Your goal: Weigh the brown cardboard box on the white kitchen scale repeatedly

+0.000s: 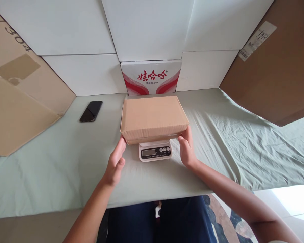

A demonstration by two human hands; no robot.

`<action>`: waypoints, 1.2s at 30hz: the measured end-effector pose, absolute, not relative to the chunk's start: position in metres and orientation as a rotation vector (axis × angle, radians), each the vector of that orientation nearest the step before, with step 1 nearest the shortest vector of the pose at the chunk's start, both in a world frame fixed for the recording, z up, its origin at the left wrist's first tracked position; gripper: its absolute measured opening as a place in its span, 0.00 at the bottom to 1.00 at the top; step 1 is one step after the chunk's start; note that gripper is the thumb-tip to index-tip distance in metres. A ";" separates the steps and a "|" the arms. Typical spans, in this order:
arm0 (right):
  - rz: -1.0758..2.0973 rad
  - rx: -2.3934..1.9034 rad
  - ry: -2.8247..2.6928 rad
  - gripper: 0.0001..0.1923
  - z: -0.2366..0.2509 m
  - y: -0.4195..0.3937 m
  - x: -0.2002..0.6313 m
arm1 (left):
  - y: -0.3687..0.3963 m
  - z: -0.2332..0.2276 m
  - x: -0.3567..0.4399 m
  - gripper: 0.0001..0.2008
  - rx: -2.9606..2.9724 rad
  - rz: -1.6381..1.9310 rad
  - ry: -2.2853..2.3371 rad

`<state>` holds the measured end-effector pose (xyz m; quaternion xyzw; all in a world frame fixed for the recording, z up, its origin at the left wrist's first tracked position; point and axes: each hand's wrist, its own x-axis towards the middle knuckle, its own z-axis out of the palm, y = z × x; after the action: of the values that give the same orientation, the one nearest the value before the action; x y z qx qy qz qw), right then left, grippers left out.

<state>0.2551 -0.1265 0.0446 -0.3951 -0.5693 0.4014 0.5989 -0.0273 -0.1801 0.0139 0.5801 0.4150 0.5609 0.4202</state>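
1. Head view, starting at the table's left edge: a large sheet of brown cardboard [17, 101] leans there, and a black phone [91, 111] lies flat on the green cloth [53, 162] near the back edge, well apart from your hands.
2. Your left hand [116, 162] is open, fingers together and pointing forward. Its fingertips touch the near-left corner of the cardboard box [153, 116]. It holds nothing else.
3. That box is closed and sits at the middle of the table, resting on a small white kitchen scale [155, 151]. Only the scale's front panel, with its display and buttons, shows from under the box's near edge. I cannot read the display.
4. The box's long axis runs left to right across the table, square to your forearms. It lies straight ahead of both hands, which bracket its near side, one at each near corner. Neither hand is clearly the nearer.
5. Your right hand [186, 148] is also open, with its fingers against the near-right corner, under the lower edge. Whether it bears any weight I cannot tell.
6. Behind the box, against the back edge, stands a white carton with red print [151, 77], backed by white panels [78, 72].
7. At the right edge a second brown cardboard panel [276, 71] leans over the wrinkled cloth.
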 end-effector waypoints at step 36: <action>0.827 -1.165 -0.956 0.35 0.022 0.044 0.292 | -0.008 0.016 -0.068 0.40 1.001 1.672 1.209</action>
<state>0.2920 0.0442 0.0222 -0.5133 -0.4214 0.3644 0.6528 -0.0684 -0.0078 0.0161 0.3977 0.4803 0.6646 0.4117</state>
